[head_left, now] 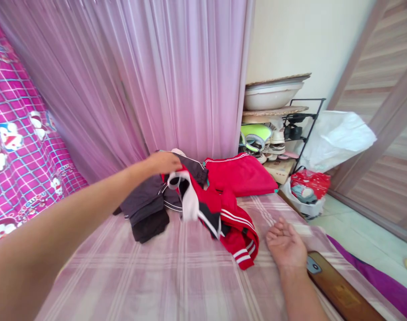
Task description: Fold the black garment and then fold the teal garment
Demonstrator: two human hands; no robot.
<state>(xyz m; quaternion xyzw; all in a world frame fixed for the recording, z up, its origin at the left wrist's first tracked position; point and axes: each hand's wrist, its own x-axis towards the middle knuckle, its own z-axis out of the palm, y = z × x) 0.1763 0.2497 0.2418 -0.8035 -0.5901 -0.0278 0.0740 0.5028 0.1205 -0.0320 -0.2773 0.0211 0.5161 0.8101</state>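
"What sort of cloth is that?"

"A soft red top [210,199], loosely crumpled, with black and white panels and white stripes banding one end (the white panel by the fingers is smeared by blur). It's on a plaid sheet [150,285], with a pleated, faintly shiny lilac curtain [190,84] at twelve o'clock."

"And its neighbours?"

"Dark folded clothes [146,192], limp and matte, at nine o'clock from it; a folded red garment [240,174], flat and block-shaped with white lines along its edge, between one and two."

"Which way does the top run?"

"Its long axis goes from about half past ten to half past four, the striped end pointing near five."

"Where is it from the hands?"

"The left hand [167,163] pinches its upper end, so the rest trails off towards half past four. The right hand [286,243] is palm up, fingers loosely curled; from there the top sits between nine and ten, near but not touching. A brown phone [340,286] lies at four, just beside that wrist."
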